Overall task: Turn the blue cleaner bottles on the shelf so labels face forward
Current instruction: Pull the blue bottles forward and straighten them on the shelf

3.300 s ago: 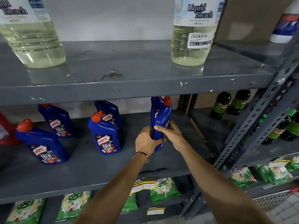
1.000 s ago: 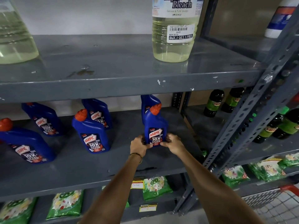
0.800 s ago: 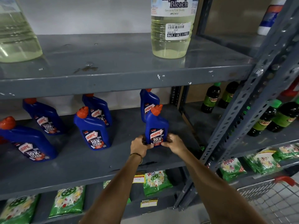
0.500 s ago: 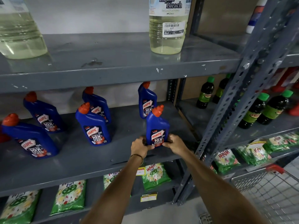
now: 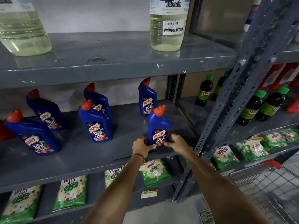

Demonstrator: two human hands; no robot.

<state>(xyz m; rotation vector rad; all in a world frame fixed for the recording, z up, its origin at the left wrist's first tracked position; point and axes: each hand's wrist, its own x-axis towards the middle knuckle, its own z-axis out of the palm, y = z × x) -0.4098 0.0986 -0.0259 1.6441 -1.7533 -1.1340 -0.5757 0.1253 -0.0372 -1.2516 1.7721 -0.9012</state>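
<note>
The front blue bottle [image 5: 159, 126] stands upright near the front edge of the grey middle shelf [image 5: 80, 159], toward its right end; it is a deep blue cleaner bottle with an orange-red cap on a bent neck that leans up and to the right. Its long axis runs vertical and its dark label, reading HARPIC 10X TOTAL CLEAN, faces straight out at the aisle. The left hand [image 5: 141, 147] and right hand [image 5: 176, 143] grip its base from either side, fingers wrapped around the lower corners. Another blue bottle [image 5: 147, 101] stands just behind it, label also forward, and four more [image 5: 95, 125] stand further left.
</note>
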